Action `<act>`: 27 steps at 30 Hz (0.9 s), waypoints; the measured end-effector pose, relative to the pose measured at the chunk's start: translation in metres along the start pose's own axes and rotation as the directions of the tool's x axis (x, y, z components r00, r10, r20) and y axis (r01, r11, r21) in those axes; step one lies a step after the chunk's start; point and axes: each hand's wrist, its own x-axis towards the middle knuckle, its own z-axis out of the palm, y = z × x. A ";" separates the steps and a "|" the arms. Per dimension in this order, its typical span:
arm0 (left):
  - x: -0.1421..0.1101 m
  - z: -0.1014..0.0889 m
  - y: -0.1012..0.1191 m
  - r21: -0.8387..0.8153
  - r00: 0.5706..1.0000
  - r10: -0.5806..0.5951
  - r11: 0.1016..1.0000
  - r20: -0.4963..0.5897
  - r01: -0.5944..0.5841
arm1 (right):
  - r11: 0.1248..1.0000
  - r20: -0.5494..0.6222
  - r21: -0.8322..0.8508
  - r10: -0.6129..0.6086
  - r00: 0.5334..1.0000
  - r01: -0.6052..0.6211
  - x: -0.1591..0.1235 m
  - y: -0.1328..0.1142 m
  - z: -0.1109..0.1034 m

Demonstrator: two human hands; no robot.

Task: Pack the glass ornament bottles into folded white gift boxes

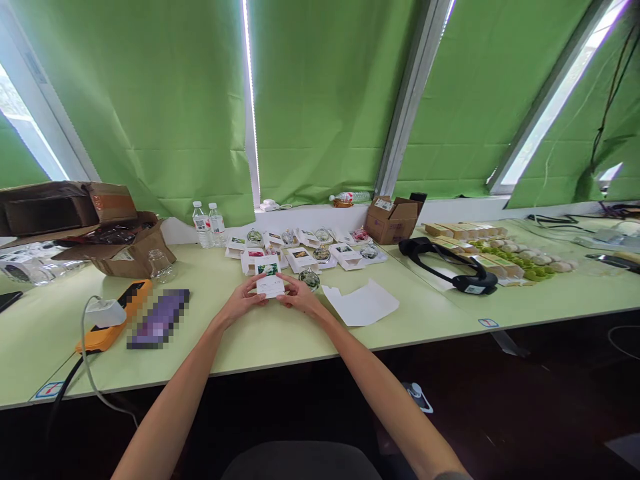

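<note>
Between my two hands is a small white box (271, 287) with a green flower picture on its upper part. My left hand (244, 298) grips its left edge, thumb at the lower front. On the opposite edge, my right hand (300, 296) closes in the same way. A clear glass ball ornament (311, 279) rests on the table just beyond my right fingers. Behind the held box, several similar white boxes (299, 259) lie in rows with glass ornaments (321, 255) beside them. A flat white sheet with a notched edge (361, 303) lies to the right of my right hand.
On the left of the table (240, 353) are a purple pixelated object (159, 319), an orange power strip (117, 320) and cardboard boxes (127, 250). Water bottles (203, 225) stand behind. To the right are a brown carton (393, 220), a black headset (450, 267) and packed egg-like items (530, 257).
</note>
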 end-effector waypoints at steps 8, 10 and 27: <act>0.001 -0.002 -0.004 0.000 1.000 0.001 1.000 -0.005 -0.001 | 0.999 -0.012 -0.034 0.010 1.000 -0.010 0.000 0.001 0.000; 0.001 -0.002 -0.005 0.002 1.000 0.001 1.000 -0.003 -0.001 | 0.999 -0.019 -0.043 0.014 1.000 -0.015 0.000 0.001 0.001; 0.000 -0.002 -0.002 0.011 1.000 0.010 1.000 0.001 -0.010 | 0.998 -0.025 -0.057 0.023 0.999 -0.024 -0.001 -0.002 0.001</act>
